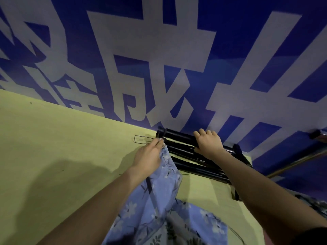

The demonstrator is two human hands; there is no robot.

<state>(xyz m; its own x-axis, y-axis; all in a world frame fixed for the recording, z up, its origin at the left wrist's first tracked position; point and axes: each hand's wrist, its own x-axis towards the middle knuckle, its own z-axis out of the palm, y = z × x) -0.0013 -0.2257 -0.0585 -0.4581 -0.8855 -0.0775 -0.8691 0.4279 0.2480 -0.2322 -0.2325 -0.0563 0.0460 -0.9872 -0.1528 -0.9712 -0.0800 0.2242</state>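
Floral garment cut off at btm edge — rack partly hidden behind arm.

- A blue banner with huge pale characters fills the upper half of the view.
- A yellow-green wall lies below it, with shadow at its lower left.
- A thin brown rod slants at the right.
- Dark floral cloth shows at the right edge.

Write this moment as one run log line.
left grip: holds wire hanger carrying blue floral garment | right grip: grips black rack bar
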